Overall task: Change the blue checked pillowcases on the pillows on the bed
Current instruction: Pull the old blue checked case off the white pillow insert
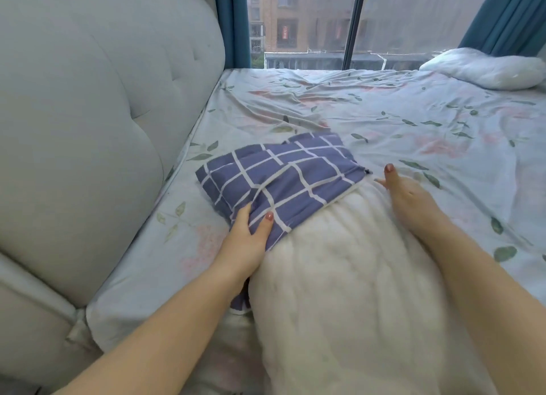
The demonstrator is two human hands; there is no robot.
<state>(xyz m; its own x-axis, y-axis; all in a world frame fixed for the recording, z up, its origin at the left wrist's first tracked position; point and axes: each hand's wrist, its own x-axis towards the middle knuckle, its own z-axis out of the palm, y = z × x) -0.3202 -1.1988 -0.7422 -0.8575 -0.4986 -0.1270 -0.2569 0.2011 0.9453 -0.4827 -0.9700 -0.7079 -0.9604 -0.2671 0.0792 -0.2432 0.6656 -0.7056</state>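
Lying on the bed (413, 122), the white pillow (339, 276) is mostly bare. At its far end the left hand (245, 238) pinches the bunched blue checked pillowcase (280, 173); the right hand (410, 199) rests alongside, fingers relaxed. Probably stripping: next, tug the case clear.

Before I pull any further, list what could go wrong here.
1. Only the left hand grips the blue checked pillowcase. The right hand lies flat on the white pillow, so a pull may skew the case to one side.
2. The case is creased over the pillow's far end and may catch there.
3. The wrinkled floral sheet underneath may drag along.
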